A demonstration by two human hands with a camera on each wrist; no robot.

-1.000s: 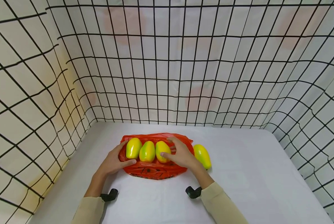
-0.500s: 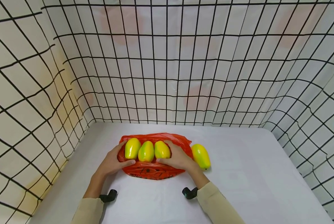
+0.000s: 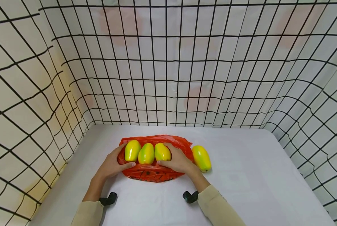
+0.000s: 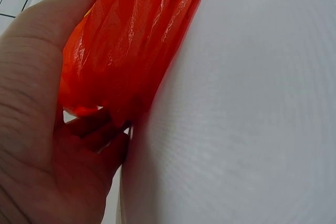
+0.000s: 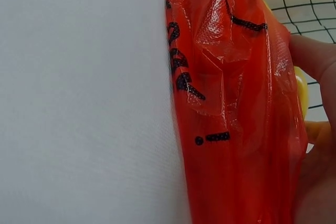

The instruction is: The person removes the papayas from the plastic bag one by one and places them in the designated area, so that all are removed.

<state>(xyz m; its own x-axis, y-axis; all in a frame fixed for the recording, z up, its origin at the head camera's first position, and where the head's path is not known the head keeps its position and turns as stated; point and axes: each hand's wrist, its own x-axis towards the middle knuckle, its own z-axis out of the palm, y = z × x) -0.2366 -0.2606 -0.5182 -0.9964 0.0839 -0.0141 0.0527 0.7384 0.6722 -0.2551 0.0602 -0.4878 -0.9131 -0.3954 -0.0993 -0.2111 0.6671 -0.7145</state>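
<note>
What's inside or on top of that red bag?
The red bag shows three yellow fruits in a row; whether on or in it is unclear. Its plastic hides anything lower down.

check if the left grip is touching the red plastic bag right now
Touching. The left wrist view shows it: the red plastic bag lies against the thumb of the left grip with no gap.

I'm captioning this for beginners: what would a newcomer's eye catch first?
Probably three glossy, oval yellow-green fruits in a row, surrounded by a crinkled red plastic bag, between the person's left hand and right hand. A fourth such fruit lies on the white table, right of the bag.
</note>
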